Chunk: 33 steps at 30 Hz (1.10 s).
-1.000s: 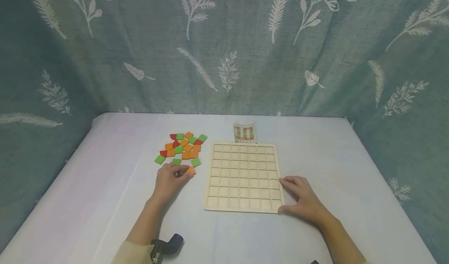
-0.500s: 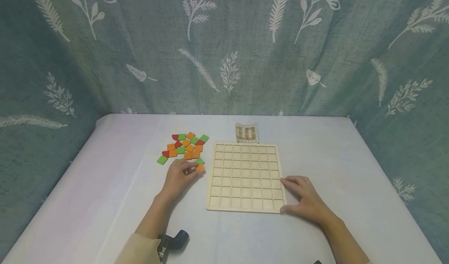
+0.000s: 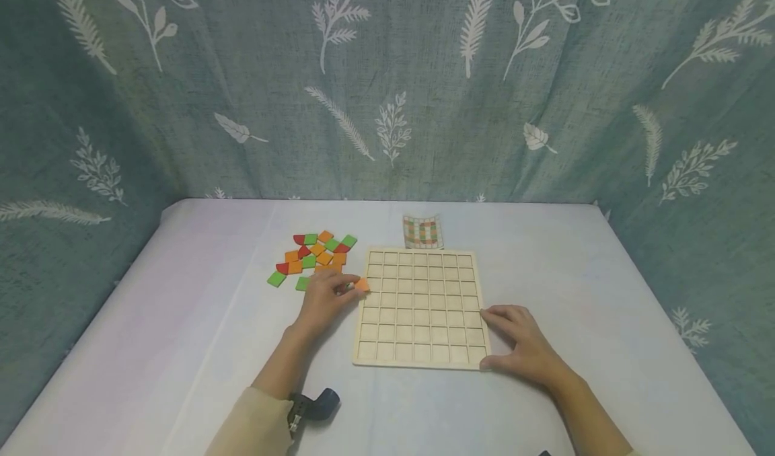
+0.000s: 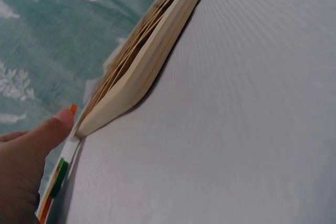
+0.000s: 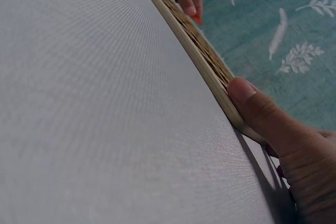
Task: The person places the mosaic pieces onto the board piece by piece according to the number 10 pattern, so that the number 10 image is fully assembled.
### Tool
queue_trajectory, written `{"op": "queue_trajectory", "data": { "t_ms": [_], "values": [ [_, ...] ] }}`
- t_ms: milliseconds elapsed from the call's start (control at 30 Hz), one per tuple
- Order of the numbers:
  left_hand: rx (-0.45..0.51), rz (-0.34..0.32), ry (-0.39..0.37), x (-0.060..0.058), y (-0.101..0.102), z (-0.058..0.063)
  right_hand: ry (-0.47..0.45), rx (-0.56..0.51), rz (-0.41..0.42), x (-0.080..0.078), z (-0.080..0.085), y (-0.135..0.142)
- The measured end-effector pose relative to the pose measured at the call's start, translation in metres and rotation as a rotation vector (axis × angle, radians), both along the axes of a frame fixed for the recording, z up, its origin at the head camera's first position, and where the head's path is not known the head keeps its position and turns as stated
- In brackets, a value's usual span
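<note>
In the head view my left hand (image 3: pixel 327 301) pinches an orange square tile (image 3: pixel 362 285) between thumb and fingertips, at the left rim of a wooden grid board (image 3: pixel 422 308). The tile's edge shows past the thumb in the left wrist view. My right hand (image 3: pixel 523 345) holds the board's near right corner, thumb at the corner and fingertips along the right side. The right wrist view shows that thumb (image 5: pixel 257 103) against the board's edge. Green, orange and red tiles (image 3: pixel 309 261) lie left of the board, some hidden behind the left hand.
A small pattern card (image 3: pixel 423 233) with coloured squares lies just beyond the board's far edge. The white table (image 3: pixel 151 328) extends on both sides. A green leaf-print curtain (image 3: pixel 387 93) hangs behind it. A dark wrist device (image 3: pixel 321 405) is strapped at the left sleeve.
My left hand has carried the orange tile right and slightly away from me, from beside the loose tiles to the board's left rim. The right hand stays at the board's corner.
</note>
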<state>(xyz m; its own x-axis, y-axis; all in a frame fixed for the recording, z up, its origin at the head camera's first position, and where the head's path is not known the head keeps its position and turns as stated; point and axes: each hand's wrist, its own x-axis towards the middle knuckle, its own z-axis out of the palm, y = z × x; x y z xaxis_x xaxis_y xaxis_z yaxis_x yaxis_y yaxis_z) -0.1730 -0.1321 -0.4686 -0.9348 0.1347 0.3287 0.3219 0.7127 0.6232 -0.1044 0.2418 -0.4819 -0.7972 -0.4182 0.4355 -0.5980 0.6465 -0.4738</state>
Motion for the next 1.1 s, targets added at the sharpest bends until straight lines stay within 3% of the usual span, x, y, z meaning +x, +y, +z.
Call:
{"op": "queue_trajectory", "data": {
  "t_ms": [400,933,1100],
  "values": [
    [-0.008,0.015,-0.036,-0.016,0.020,-0.002,-0.006,0.028,-0.011,-0.001,0.001,0.002],
    [-0.157,0.001,-0.086,-0.032,0.025,0.005,-0.036,0.048,-0.012,-0.001,0.000,0.000],
    [-0.153,-0.020,-0.111,-0.035,0.024,0.007,-0.033,0.043,-0.015,-0.001,-0.002,0.000]
  ]
}}
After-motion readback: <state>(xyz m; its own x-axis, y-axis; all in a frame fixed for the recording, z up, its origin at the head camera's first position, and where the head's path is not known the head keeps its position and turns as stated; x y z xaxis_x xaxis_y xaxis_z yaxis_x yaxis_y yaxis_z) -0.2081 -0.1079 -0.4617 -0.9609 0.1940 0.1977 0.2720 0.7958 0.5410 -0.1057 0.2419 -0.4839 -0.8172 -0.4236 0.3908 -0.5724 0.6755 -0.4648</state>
